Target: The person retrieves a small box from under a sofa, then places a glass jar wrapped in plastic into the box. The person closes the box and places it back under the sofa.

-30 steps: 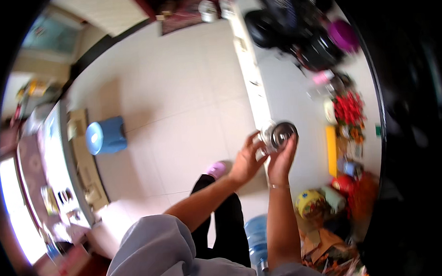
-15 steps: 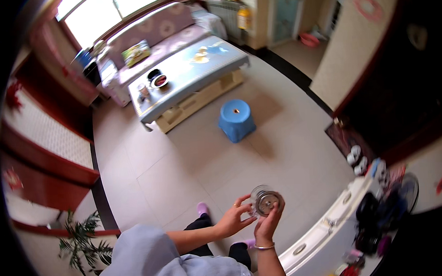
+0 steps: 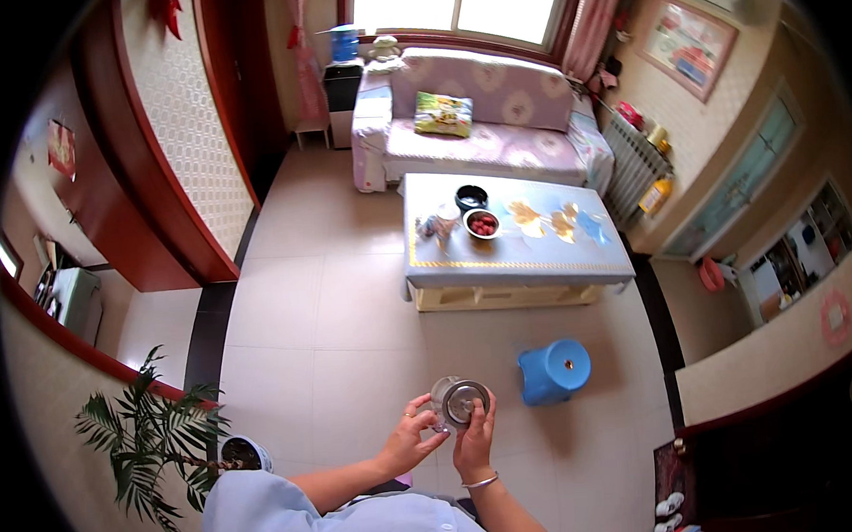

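Note:
In front of my body I hold a clear glass vessel (image 3: 443, 391) with a round, silver metal lid (image 3: 465, 406) turned up toward me. My right hand (image 3: 475, 444), with a silver bangle at the wrist, grips it from the near right side, fingers lying over the lid. My left hand (image 3: 411, 443), a ring on one finger, curls at the vessel's left side, thumb and fingers closing around a small clear part near its lower edge. The exact shape of that part is too small to make out.
A blue plastic stool (image 3: 552, 373) stands ahead to the right. Beyond it is a cloth-covered coffee table (image 3: 540, 261) with a bowl of red fruit (image 3: 482, 225). A sofa (image 3: 494, 92) lies behind. At left stand a potted plant (image 3: 152, 425) and a door frame (image 3: 202, 133).
My view has swung left and up, so the sofa and table now sit upright ahead and the white cabinet has left the picture. Both hands stay on the glass vessel.

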The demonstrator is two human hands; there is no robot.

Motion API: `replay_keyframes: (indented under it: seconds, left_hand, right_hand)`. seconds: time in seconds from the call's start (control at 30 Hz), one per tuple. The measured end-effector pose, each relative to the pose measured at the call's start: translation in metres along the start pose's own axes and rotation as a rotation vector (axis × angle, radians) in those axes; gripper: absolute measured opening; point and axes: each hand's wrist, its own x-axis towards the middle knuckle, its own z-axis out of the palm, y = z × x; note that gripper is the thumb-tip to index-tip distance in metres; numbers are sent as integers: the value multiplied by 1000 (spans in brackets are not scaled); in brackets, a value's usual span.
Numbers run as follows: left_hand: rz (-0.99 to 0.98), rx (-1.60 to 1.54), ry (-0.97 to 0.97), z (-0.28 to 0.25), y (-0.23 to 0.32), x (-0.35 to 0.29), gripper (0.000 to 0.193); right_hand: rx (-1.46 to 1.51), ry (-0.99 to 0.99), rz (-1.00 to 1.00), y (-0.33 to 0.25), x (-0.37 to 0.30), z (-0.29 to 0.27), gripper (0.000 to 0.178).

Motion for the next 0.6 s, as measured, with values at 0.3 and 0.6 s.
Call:
replay_keyframes:
  seconds: [0.3,0.6]
  left_hand:
    - [-52,19,173,-101,-19,149,16]
    - [-122,14,454,-229,-43,308,16]
  right_hand:
    - [-56,-203,92,55,176,98,39]
    - [-105,-419,246,113,366,240,34]
